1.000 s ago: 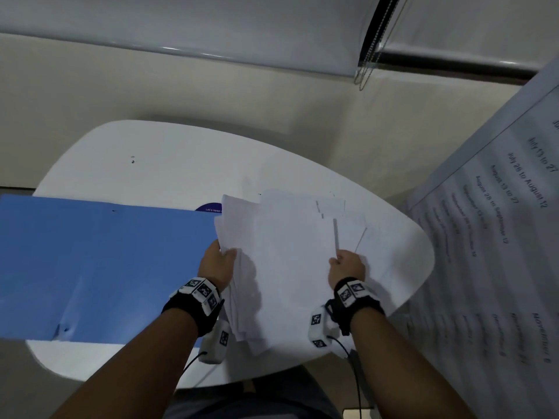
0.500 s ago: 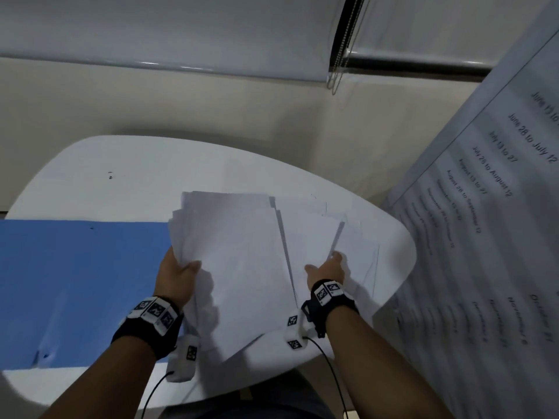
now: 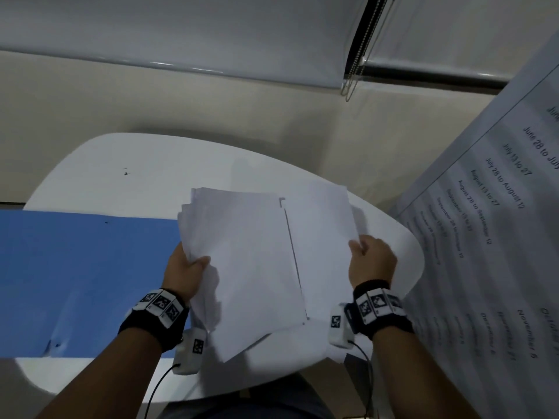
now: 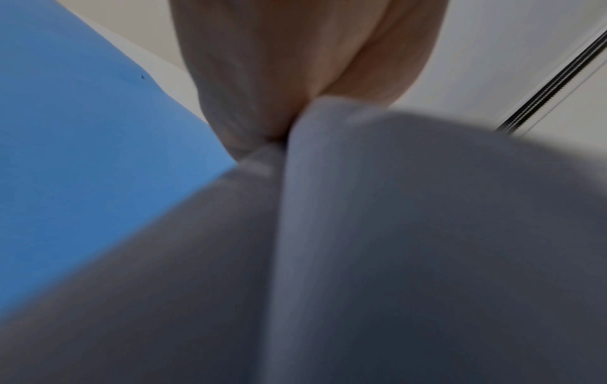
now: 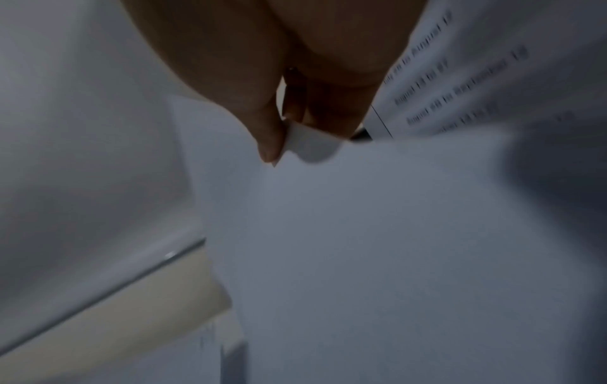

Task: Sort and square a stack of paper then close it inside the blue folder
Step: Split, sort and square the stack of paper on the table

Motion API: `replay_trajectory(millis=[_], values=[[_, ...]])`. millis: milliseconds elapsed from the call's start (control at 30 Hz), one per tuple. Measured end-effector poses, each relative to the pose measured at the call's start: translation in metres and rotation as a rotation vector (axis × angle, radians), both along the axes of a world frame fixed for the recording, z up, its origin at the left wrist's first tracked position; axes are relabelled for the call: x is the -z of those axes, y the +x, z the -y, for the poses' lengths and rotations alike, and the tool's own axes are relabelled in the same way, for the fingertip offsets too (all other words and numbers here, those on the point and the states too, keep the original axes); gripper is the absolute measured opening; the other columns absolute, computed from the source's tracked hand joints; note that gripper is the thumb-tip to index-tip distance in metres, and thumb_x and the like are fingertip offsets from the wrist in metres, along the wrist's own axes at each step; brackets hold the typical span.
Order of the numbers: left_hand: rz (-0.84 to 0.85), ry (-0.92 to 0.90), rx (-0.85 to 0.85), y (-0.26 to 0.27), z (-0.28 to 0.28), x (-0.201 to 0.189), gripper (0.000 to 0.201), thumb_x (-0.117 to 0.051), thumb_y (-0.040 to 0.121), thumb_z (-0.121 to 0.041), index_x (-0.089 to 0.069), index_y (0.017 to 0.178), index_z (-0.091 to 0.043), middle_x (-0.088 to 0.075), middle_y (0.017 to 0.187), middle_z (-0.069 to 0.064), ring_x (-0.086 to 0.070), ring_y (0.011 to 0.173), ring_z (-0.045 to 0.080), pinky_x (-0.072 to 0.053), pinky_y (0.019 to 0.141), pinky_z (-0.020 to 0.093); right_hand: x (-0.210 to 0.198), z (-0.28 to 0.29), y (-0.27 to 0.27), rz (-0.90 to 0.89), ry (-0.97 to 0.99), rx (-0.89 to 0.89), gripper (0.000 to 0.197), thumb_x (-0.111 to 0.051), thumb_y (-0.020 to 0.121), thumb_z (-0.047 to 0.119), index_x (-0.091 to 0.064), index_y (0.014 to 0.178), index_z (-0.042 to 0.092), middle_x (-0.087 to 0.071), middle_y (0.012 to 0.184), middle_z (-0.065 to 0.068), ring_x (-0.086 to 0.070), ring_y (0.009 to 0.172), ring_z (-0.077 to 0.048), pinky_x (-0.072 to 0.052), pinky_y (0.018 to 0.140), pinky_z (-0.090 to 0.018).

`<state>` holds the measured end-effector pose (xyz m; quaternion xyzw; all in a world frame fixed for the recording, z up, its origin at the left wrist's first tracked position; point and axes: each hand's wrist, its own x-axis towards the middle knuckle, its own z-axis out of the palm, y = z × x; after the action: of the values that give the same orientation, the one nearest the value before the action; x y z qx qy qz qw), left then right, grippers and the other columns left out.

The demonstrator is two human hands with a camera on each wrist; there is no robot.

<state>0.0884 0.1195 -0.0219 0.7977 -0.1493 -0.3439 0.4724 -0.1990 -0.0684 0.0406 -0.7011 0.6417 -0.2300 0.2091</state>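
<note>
Head view: the left hand (image 3: 184, 272) grips the stack of paper (image 3: 242, 261) at its left edge, and the right hand (image 3: 370, 261) pinches a separate sheet (image 3: 320, 234) beside the stack, above the white table (image 3: 127, 170). The blue folder (image 3: 84, 276) lies open left of the stack. The sheets look light, limp and slippery, best held at opposite edges.

Left wrist view: thumb and fingers clamp the fanned stack.

Right wrist view: the fingertips (image 5: 269, 148) nip the sheet's edge; a printed schedule poster (image 5: 476, 78) stands right of the stack.
</note>
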Motion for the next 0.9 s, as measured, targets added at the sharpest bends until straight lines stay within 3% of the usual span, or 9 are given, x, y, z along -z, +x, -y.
replay_trajectory(millis=[200,333,433,533,633,700,767,833,900], values=[[-0.059,0.043,0.066,-0.015,0.015,0.009,0.04,-0.062,0.091,-0.004,-0.057,0.13,-0.014,-0.066,0.121,0.009,-0.061,0.111,0.033,-0.051,0.098,0.051,-0.096,0.024,-0.023,0.018,-0.466,-0.021,0.016,-0.062,0.087,0.017,-0.073,0.094,0.009,-0.069,0.087,-0.014,-0.063,0.078,-0.032,-0.039,0.069,-0.031],[0.0,0.147,0.136,-0.028,0.027,0.018,0.036,-0.057,0.097,-0.007,-0.053,0.133,-0.006,-0.062,0.126,0.014,-0.057,0.11,0.03,-0.046,0.094,0.038,-0.129,0.03,-0.022,0.161,-0.41,0.012,0.012,-0.068,0.086,0.02,-0.072,0.082,0.01,-0.057,0.065,0.003,-0.053,0.066,-0.017,-0.028,0.061,-0.019],[0.095,0.233,0.145,-0.034,0.031,0.019,0.035,-0.057,0.099,-0.013,-0.054,0.131,0.0,-0.061,0.128,0.017,-0.058,0.117,0.034,-0.044,0.097,0.037,-0.09,0.028,-0.01,0.148,-0.192,-0.022,0.027,-0.072,0.084,0.02,-0.058,0.061,0.012,-0.046,0.051,0.004,-0.046,0.06,-0.02,-0.027,0.058,-0.026],[0.122,0.264,0.131,-0.033,0.03,0.018,0.032,-0.057,0.1,-0.017,-0.059,0.125,0.001,-0.064,0.124,0.019,-0.06,0.114,0.036,-0.044,0.088,0.033,-0.021,0.016,0.006,0.12,0.099,-0.068,0.025,-0.071,0.085,0.02,-0.064,0.071,0.0,-0.061,0.065,-0.015,-0.056,0.064,-0.027,-0.037,0.059,-0.027],[0.129,0.291,0.119,-0.029,0.025,0.021,0.03,-0.056,0.1,-0.021,-0.062,0.119,0.002,-0.066,0.12,0.019,-0.061,0.111,0.036,-0.047,0.091,0.036,0.039,0.003,0.02,0.091,0.355,-0.085,0.022,-0.068,0.088,0.016,-0.06,0.071,0.003,-0.06,0.069,-0.011,-0.059,0.07,-0.027,-0.041,0.064,-0.025],[0.129,0.313,0.102,-0.028,0.024,0.024,0.032,-0.055,0.101,-0.023,-0.063,0.119,0.003,-0.066,0.12,0.02,-0.061,0.112,0.037,-0.048,0.096,0.04,0.063,0.002,0.025,0.051,0.423,-0.082,0.009,-0.064,0.09,0.011,-0.064,0.085,0.004,-0.064,0.082,-0.01,-0.064,0.084,-0.031,-0.046,0.07,-0.029],[0.145,0.348,0.086,-0.03,0.023,0.027,0.036,-0.053,0.101,-0.024,-0.059,0.124,0.003,-0.063,0.125,0.021,-0.059,0.114,0.039,-0.047,0.1,0.045,0.074,0.0,0.029,0.022,0.493,-0.05,0.025,-0.056,0.094,0.007,-0.06,0.118,0.003,-0.065,0.11,-0.012,-0.062,0.105,-0.033,-0.049,0.086,-0.032],[0.114,0.346,0.072,-0.035,0.027,0.025,0.039,-0.049,0.102,-0.024,-0.049,0.133,0.001,-0.059,0.13,0.022,-0.058,0.116,0.038,-0.045,0.102,0.045,0.079,-0.007,0.042,-0.047,0.564,-0.08,0.049,-0.048,0.097,0.007,-0.035,0.145,0.006,-0.051,0.137,-0.013,-0.052,0.122,-0.031,-0.042,0.099,-0.032],[-0.013,0.305,0.107,-0.046,0.032,0.021,0.051,-0.048,0.103,-0.026,-0.031,0.145,-0.001,-0.052,0.138,0.023,-0.054,0.123,0.039,-0.043,0.103,0.042,0.082,-0.019,0.059,-0.137,0.594,-0.199,0.064,-0.046,0.099,0.015,-0.014,0.154,0.01,-0.029,0.154,-0.015,-0.038,0.136,-0.031,-0.035,0.109,-0.034]])
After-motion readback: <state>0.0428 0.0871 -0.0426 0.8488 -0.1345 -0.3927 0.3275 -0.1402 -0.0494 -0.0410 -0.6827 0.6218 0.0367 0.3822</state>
